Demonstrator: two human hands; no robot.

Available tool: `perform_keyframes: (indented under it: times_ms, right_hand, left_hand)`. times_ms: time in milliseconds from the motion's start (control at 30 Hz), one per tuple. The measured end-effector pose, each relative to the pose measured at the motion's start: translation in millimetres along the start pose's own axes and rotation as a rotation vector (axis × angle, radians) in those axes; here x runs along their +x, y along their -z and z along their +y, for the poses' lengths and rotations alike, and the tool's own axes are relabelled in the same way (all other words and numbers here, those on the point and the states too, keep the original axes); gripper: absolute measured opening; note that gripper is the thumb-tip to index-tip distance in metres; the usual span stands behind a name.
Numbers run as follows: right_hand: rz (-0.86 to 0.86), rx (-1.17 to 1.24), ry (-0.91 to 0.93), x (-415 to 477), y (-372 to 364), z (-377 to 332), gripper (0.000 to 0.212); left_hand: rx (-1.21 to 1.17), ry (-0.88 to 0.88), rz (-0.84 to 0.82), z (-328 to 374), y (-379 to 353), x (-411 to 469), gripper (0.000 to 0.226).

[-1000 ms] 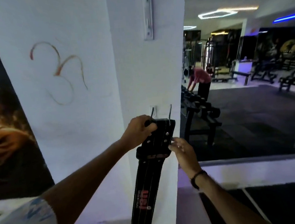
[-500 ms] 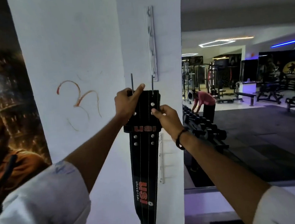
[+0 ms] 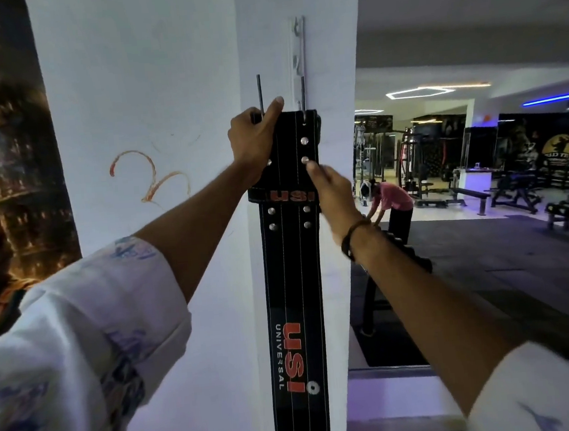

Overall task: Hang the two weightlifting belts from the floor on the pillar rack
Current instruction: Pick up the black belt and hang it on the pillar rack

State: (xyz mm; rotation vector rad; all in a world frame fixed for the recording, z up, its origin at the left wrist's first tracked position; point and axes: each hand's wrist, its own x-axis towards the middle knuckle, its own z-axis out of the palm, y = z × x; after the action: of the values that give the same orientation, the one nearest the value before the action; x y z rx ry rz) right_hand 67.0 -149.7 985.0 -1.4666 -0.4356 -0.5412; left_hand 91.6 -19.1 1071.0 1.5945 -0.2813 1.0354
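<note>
Raised since earlier, belt [image 3: 291, 249] nears rack [image 3: 298, 56]; left hand [image 3: 252, 142] grips its buckle end, right hand [image 3: 332, 190] fingers apparently pinching below. Seat buckle over a hook.

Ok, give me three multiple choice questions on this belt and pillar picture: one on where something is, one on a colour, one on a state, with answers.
1. Where is the rack?
A. On the pillar, above the belt's top
B. On the floor
C. On the poster

2. What colour is the large USI lettering on the belt?
A. Green
B. Red
C. Yellow

3. How does the belt hang?
A. Rolled up
B. Lying flat on the floor
C. Straight down, top gripped by the left hand

Answers: 1 A, the white strip sits on the pillar face. 2 B, letters are red on black. 3 C, the strap drops vertically below the hands.
</note>
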Motion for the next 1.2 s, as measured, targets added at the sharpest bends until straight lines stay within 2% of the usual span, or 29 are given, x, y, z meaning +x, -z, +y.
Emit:
perform_keyframes:
  times_ms: [67,133,300,400,500,600,700,767,833,900,967,1000,1067,1133,1200]
  right_hand:
    - [0.074,0.018,-0.018,-33,-2,22,0.036]
    - [0.077,0.009,-0.026,-60,3,36,0.04]
    - [-0.072,-0.163,-0.031,-69,24,54,0.017]
    - [-0.095,-0.22,-0.035,-44,24,36,0.024]
    - [-0.084,-0.246,0.071,-19,21,9,0.028]
    - [-0.072,-0.226,0.174,-2,16,-12,0.026]
    - [-0.034,-0.105,0.084,-9,5,6,0.027]
    - [-0.079,-0.192,-0.003,-34,5,43,0.043]
    - [-0.202,-0.319,-0.07,-70,15,78,0.032]
    - [-0.227,-0.35,-0.13,-87,22,90,0.031]
    - [-0.189,-0.324,-0.082,-68,22,68,0.037]
    - [-0.168,-0.318,-0.017,-51,20,54,0.033]
    - [-0.112,-0.277,0.062,-12,18,17,0.006]
    - [-0.097,-0.305,0.163,19,21,-6,0.027]
    - [-0.114,-0.295,0.165,23,22,-7,0.035]
  left_hand:
    - [0.004,-0.014,-0.045,-2,-6,-4,0.052]
    - [0.005,-0.006,-0.079,-15,-11,-12,0.049]
    - [-0.015,0.059,-0.108,-37,-7,-10,0.051]
    - [-0.068,0.067,-0.174,-24,-6,-5,0.05]
    - [-0.061,0.065,-0.259,-5,-5,4,0.046]
    - [-0.044,0.049,-0.239,6,-3,15,0.045]
    - [-0.071,0.011,-0.154,14,-6,17,0.047]
    - [-0.065,0.002,-0.102,18,-7,19,0.048]
    - [-0.075,0.02,-0.079,18,-1,24,0.048]
    - [-0.089,0.039,-0.077,12,5,30,0.048]
    - [-0.086,0.058,-0.087,5,6,30,0.05]
    - [-0.086,0.07,-0.098,1,3,28,0.051]
    - [-0.09,0.099,-0.118,-9,-3,24,0.051]
    - [-0.095,0.109,-0.113,-13,-6,21,0.049]
    - [-0.119,0.112,-0.083,-13,-8,21,0.048]
